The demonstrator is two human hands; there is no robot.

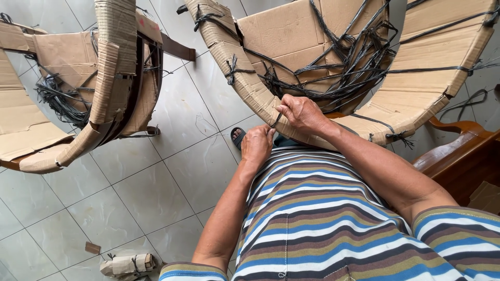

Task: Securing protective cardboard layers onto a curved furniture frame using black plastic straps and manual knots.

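Black cord (276, 120) pinched in closed right hand (302, 113) fingers at cardboard-wrapped chair (250, 93) — left hand (257, 145) curled shut, grip unclear.

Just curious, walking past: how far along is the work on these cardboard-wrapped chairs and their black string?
Done: little that shows. In hand: both hands work at the rim of the near wrapped chair; the right hand pinches a black string there, the left hand just below. Left: most of it, by the look. Cardboard and a tangle of black ties cover this chair, and the second chair is fully wrapped and tied.
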